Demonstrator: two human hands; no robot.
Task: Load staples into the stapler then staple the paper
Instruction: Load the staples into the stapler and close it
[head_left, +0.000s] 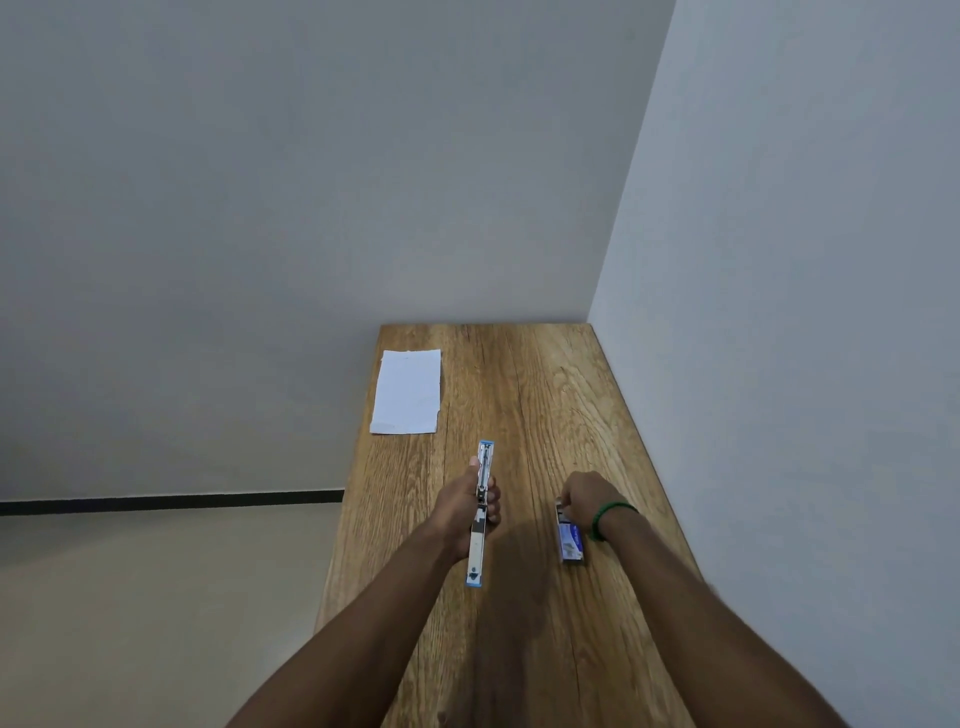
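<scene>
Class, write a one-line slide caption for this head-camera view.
Left hand holds the opened stapler at a wooden table; right hand grips the staple box; paper lies beyond.

Quick look at the person, pretty simple tbh. Left forearm (363, 623) and right forearm (701, 613) are both bare from the btm of the pic up to the wrists. Left hand (465, 506) and right hand (587, 493) are bare too. What's worn: a thin green bracelet (613, 517) round the right wrist, on the side by the table's (519, 374) right edge. Beads or cord, idk, too small to tell.
</scene>
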